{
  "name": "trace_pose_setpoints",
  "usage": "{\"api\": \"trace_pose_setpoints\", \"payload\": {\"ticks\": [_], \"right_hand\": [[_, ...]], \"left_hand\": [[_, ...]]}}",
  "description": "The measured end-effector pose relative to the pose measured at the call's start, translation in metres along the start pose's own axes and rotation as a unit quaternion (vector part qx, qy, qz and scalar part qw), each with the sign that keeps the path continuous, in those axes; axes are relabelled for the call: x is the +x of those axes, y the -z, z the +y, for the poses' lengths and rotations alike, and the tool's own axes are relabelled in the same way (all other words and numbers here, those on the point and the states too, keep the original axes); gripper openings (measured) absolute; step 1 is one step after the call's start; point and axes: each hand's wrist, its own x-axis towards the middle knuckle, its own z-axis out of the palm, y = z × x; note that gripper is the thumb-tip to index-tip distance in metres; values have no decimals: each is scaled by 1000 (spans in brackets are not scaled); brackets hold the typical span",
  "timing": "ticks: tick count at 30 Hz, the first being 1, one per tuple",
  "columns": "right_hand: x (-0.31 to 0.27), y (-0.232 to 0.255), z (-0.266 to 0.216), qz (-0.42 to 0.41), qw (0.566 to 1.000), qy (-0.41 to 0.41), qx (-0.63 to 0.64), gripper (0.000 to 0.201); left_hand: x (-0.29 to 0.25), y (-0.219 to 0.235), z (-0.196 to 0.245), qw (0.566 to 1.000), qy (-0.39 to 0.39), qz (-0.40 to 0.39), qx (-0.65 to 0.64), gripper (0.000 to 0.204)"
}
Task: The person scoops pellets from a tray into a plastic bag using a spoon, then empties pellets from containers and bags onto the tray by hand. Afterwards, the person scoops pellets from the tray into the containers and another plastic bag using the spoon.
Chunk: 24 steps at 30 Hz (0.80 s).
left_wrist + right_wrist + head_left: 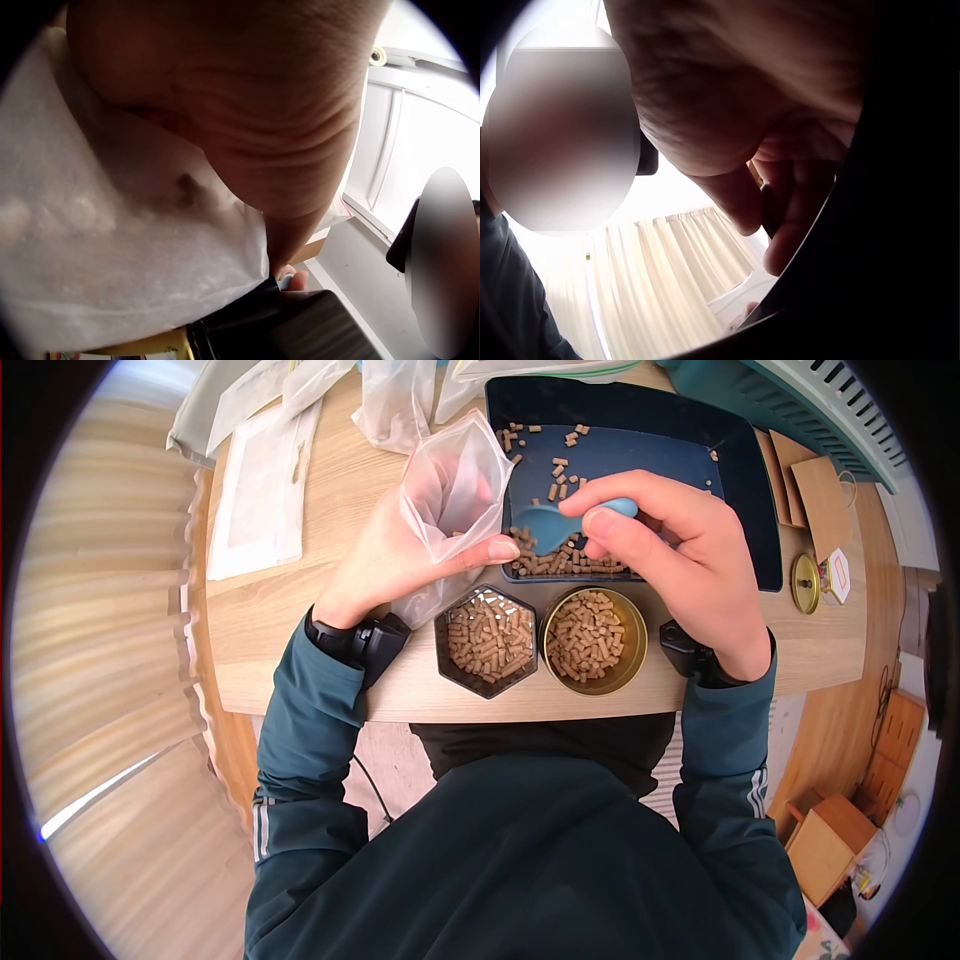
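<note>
My left hand (375,550) grips a clear plastic bag (450,490) with its mouth spread toward me, the thumb along the near edge. In the left wrist view the cloudy bag (135,255) hangs below the palm. Between thumb and fingers, my right hand (690,545) pinches the handle of a blue spoon (545,528). The spoon's bowl is just right of the bag's mouth, over the dark blue tray (640,450), with a few brown pellets at its tip. More pellets (580,563) lie along the tray's near side. The right wrist view mostly shows the palm (735,97).
Close to the table's front edge stand a hexagonal container (441,653) and a round gold tin (636,650), both holding pellets. Plastic bags (395,400) lie at the back left. A gold lid (805,582) and small jar (834,575) stand right of the tray, below cardboard (822,500).
</note>
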Motion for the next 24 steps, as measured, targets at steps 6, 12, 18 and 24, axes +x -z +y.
{"api": "trace_pose_setpoints", "payload": {"ticks": [6, 12, 18, 24], "right_hand": [[2, 3, -3, 23, 996, -44, 71, 22], [4, 10, 2, 80, 992, -40, 90, 25], [5, 12, 6, 158, 972, 5, 175, 31], [0, 7, 5, 102, 965, 189, 148, 40]], "left_hand": [[0, 0, 2, 1000, 14, -4, -23, 64], [-1, -2, -1, 1000, -8, 8, -9, 65], [-1, 0, -1, 1000, 12, -2, -10, 65], [-1, 0, 1, 1000, 21, -9, -15, 66]]}}
